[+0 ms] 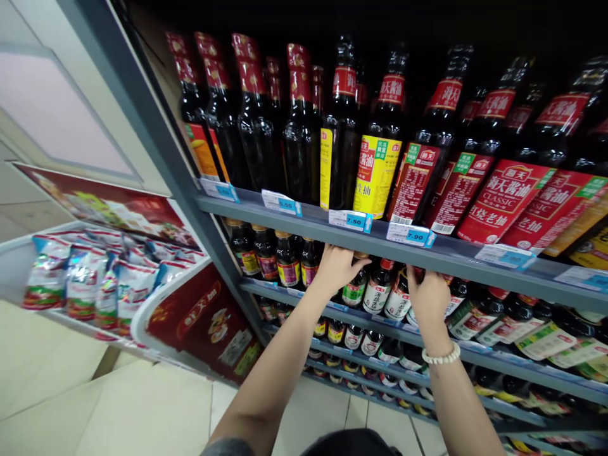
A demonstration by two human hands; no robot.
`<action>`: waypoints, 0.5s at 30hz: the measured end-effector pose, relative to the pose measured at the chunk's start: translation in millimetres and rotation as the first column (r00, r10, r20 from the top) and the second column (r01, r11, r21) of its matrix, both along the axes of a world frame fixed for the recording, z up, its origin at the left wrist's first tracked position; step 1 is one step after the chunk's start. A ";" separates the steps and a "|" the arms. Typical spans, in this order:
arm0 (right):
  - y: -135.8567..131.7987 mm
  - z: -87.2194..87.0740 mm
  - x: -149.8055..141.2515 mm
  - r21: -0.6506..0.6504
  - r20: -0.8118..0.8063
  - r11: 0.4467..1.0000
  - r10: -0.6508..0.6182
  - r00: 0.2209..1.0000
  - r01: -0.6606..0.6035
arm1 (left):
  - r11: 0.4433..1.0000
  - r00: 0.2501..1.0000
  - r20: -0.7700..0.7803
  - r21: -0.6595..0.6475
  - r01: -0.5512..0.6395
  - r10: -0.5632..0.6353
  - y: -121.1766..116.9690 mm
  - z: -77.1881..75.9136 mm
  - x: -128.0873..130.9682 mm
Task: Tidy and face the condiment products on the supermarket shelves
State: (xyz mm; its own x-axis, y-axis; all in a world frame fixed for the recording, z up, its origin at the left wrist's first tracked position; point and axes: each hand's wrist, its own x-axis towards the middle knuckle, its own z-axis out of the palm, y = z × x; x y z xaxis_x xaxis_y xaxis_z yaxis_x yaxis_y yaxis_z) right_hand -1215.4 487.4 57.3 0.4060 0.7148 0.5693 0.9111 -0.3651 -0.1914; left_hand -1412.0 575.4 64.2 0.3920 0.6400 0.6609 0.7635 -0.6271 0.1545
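My left hand reaches in under the front edge of the upper shelf, above the short dark sauce bottles of the second row. Its thumb is stretched out to the right, over a green-labelled bottle; the fingertips are hidden behind the shelf edge. My right hand, with a pale beaded bracelet at the wrist, reaches into the same row beside a white-labelled bottle. Its fingertips are out of sight below the shelf lip, so I cannot tell whether they grip anything.
Tall soy sauce bottles with yellow labels and red labels line the upper shelf, above price tags. Several lower shelves hold more bottles. At left, a display bin carries bagged goods. Tiled floor lies below.
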 end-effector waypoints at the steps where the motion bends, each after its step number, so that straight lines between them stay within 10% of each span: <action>1: 0.0 0.1 -0.2 0.000 0.002 1.000 0.000 1.000 0.000 | 1.000 1.000 -0.016 -0.004 0.020 -0.020 0.9 -0.1 -0.6; 8: 0.7 -0.3 -1.4 -0.009 0.027 0.999 -0.034 0.999 0.034 | 0.993 0.999 0.021 0.112 0.023 -0.026 -12.4 -15.7 -3.5; 15: 2.3 4.4 2.5 -0.028 0.074 0.999 -0.036 0.997 0.038 | 0.976 0.921 0.388 0.181 -0.120 0.042 -0.5 -35.8 -87.1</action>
State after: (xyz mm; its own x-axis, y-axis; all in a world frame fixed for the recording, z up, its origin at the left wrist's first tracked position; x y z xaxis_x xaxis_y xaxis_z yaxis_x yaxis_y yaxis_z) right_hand -1212.9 489.7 61.6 0.3904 0.7170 0.5774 0.9080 -0.4034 -0.1130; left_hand -1499.0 574.9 28.4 0.0383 0.5001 0.8651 0.7209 -0.6134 0.3227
